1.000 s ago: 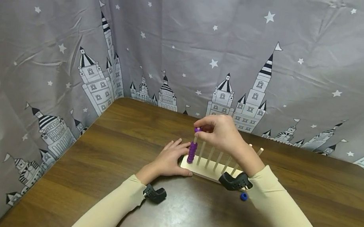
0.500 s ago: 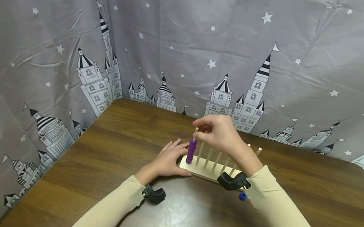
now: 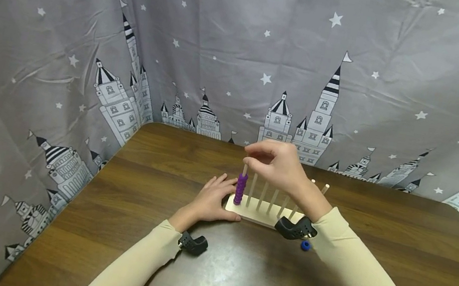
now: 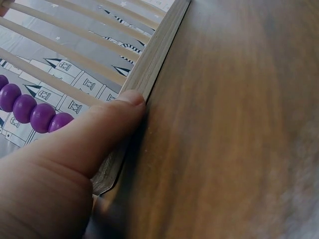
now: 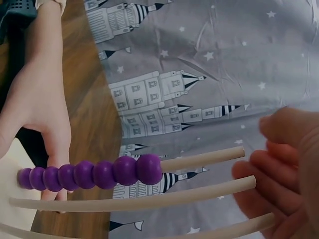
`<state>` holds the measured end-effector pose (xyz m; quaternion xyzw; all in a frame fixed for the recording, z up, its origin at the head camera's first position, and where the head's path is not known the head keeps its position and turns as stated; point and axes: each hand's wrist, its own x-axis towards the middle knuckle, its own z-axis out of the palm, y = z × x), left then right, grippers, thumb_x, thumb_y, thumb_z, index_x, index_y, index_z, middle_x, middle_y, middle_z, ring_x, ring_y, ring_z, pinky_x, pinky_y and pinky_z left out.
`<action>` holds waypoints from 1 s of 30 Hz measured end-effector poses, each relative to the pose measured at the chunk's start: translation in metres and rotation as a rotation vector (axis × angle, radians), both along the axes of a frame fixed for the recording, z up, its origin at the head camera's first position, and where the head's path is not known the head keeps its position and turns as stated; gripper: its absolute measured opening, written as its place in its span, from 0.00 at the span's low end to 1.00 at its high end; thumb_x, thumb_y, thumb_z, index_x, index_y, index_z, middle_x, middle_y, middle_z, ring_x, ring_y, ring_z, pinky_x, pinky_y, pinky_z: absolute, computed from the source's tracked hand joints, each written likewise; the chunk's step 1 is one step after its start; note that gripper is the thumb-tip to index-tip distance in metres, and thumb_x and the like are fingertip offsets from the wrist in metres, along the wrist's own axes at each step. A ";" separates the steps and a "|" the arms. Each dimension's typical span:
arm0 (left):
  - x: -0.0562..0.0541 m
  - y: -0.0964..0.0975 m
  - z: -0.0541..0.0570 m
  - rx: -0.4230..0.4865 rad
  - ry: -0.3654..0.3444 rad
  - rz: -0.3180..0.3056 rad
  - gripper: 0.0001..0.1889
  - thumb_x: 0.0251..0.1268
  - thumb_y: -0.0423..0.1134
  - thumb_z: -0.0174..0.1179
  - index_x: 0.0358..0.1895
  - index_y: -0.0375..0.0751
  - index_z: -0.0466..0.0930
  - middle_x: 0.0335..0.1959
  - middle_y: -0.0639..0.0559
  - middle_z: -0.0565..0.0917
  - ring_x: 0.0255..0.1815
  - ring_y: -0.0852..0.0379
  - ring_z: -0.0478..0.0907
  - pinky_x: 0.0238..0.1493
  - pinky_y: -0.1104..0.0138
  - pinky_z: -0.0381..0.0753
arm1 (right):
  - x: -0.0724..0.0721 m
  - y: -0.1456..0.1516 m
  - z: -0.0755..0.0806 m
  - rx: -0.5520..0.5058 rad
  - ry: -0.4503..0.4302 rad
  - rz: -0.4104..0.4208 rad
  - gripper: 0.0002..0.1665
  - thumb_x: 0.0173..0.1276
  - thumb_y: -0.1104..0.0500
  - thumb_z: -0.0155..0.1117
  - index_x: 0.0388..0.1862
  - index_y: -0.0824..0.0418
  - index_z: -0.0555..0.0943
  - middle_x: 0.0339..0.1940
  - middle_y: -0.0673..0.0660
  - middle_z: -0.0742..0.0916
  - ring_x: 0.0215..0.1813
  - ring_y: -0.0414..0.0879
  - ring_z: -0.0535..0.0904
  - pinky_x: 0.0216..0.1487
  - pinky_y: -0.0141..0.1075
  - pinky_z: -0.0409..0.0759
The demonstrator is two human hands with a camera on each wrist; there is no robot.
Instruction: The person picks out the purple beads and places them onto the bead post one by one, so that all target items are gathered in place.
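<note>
Several purple beads [image 3: 240, 189] are stacked on the leftmost peg of a wooden peg rack [image 3: 251, 212]; bare wood shows above the top bead [image 5: 149, 169]. My left hand [image 3: 212, 201] lies at the rack's left end, fingers spread and straight. Its thumb [image 4: 107, 117] rests along the front edge of the base. Over the tops of the pegs hovers my right hand [image 3: 276, 163], its loosely bent fingers [image 5: 274, 169] holding nothing, with thumb and forefinger apart near the beaded peg's tip [image 5: 239, 152].
One blue bead [image 3: 305, 246] lies on the brown wooden table [image 3: 233, 285], in front of the rack's right end and close to the right wrist. Bare pegs [image 3: 263, 194] stand to the right of the beaded one. A grey castle-print curtain [image 3: 225, 61] hangs behind the table.
A purple bead in my right hand has gone down the leftmost peg onto the stack and been let go. The right hand has risen slightly; the left hand stays on the rack.
</note>
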<state>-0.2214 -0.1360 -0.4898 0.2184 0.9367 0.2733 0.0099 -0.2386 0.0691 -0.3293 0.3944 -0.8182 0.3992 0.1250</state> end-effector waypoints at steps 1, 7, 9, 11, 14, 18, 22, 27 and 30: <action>0.000 0.000 0.000 -0.003 0.001 -0.001 0.39 0.48 0.59 0.76 0.65 0.47 0.79 0.79 0.44 0.67 0.83 0.32 0.53 0.82 0.37 0.46 | 0.001 0.001 0.000 -0.026 0.007 0.002 0.12 0.60 0.66 0.74 0.44 0.67 0.88 0.42 0.62 0.92 0.42 0.51 0.90 0.46 0.36 0.89; -0.002 -0.002 -0.003 -0.006 0.010 -0.002 0.37 0.47 0.59 0.76 0.63 0.48 0.81 0.79 0.45 0.67 0.83 0.33 0.53 0.82 0.37 0.46 | 0.005 0.008 0.005 -0.143 0.049 -0.026 0.09 0.61 0.69 0.71 0.42 0.67 0.89 0.42 0.62 0.92 0.42 0.52 0.90 0.47 0.32 0.89; -0.001 -0.003 -0.003 -0.002 0.012 0.007 0.37 0.47 0.59 0.76 0.62 0.47 0.81 0.79 0.45 0.67 0.83 0.33 0.53 0.82 0.37 0.45 | 0.008 0.015 0.010 -0.148 0.053 -0.056 0.09 0.62 0.69 0.71 0.41 0.67 0.89 0.42 0.62 0.92 0.43 0.52 0.90 0.48 0.31 0.88; 0.000 -0.005 -0.003 0.000 0.008 0.017 0.37 0.47 0.59 0.76 0.62 0.47 0.81 0.79 0.45 0.66 0.83 0.33 0.53 0.83 0.38 0.44 | 0.008 0.025 0.014 -0.130 0.059 -0.091 0.09 0.62 0.68 0.71 0.41 0.66 0.89 0.43 0.62 0.92 0.44 0.53 0.90 0.49 0.29 0.88; 0.001 -0.009 -0.002 0.010 -0.015 0.029 0.39 0.47 0.60 0.76 0.64 0.47 0.80 0.80 0.46 0.65 0.84 0.34 0.51 0.84 0.40 0.42 | 0.008 0.044 0.017 -0.083 0.068 -0.141 0.09 0.62 0.68 0.71 0.41 0.66 0.89 0.43 0.61 0.92 0.43 0.53 0.90 0.48 0.23 0.85; 0.000 -0.017 0.003 0.027 -0.054 0.019 0.42 0.49 0.59 0.75 0.67 0.43 0.77 0.80 0.43 0.65 0.83 0.34 0.51 0.83 0.39 0.42 | 0.007 0.074 0.015 -0.022 0.068 -0.237 0.09 0.63 0.68 0.71 0.42 0.65 0.90 0.43 0.61 0.92 0.42 0.53 0.90 0.45 0.13 0.79; -0.002 -0.027 0.014 0.029 -0.091 -0.002 0.41 0.51 0.56 0.75 0.68 0.40 0.76 0.78 0.38 0.68 0.82 0.30 0.54 0.82 0.37 0.48 | 0.006 0.100 0.009 0.024 0.053 -0.332 0.09 0.64 0.65 0.70 0.42 0.63 0.90 0.43 0.59 0.93 0.42 0.54 0.89 0.44 0.10 0.74; -0.004 -0.040 0.035 -0.039 -0.139 -0.048 0.39 0.54 0.54 0.73 0.68 0.41 0.76 0.76 0.34 0.68 0.80 0.27 0.56 0.80 0.36 0.53 | 0.009 0.127 -0.002 0.075 0.018 -0.414 0.10 0.66 0.61 0.70 0.45 0.62 0.90 0.44 0.60 0.92 0.45 0.58 0.89 0.42 0.11 0.71; -0.007 -0.048 0.048 -0.109 -0.133 -0.074 0.38 0.56 0.54 0.71 0.69 0.40 0.75 0.76 0.32 0.68 0.79 0.25 0.57 0.79 0.35 0.55 | 0.010 0.141 -0.010 0.115 -0.010 -0.462 0.12 0.67 0.59 0.69 0.47 0.61 0.89 0.47 0.62 0.92 0.44 0.59 0.89 0.40 0.17 0.73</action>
